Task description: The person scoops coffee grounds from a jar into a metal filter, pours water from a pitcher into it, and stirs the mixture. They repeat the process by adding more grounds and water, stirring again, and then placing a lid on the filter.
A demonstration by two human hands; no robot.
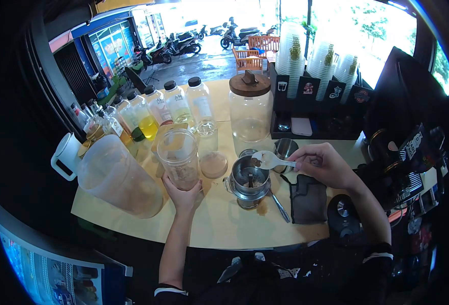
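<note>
My left hand (182, 191) is wrapped round the lower part of a clear jar (179, 150), which stands tilted slightly, its rim uppermost. Between its fingertips my right hand (322, 163) pinches the handle of a white plastic spoon (268, 160). Some brown grounds lie at the spoon's tip. Just below is a metal drip filter (250, 175), open at the top, with a post in its middle and some pale and brown bits inside. A round lid (214, 164) lies between the jar and the filter. A metal-handled utensil (279, 204) rests beside the filter.
A large translucent pitcher (118, 175) stands at the left, near a white jug (66, 155). Several bottles (175, 104) line the back left. Behind the filter are a wooden-lidded glass jar (251, 114) and a steel cup (286, 149). A dark cloth (308, 201) lies right.
</note>
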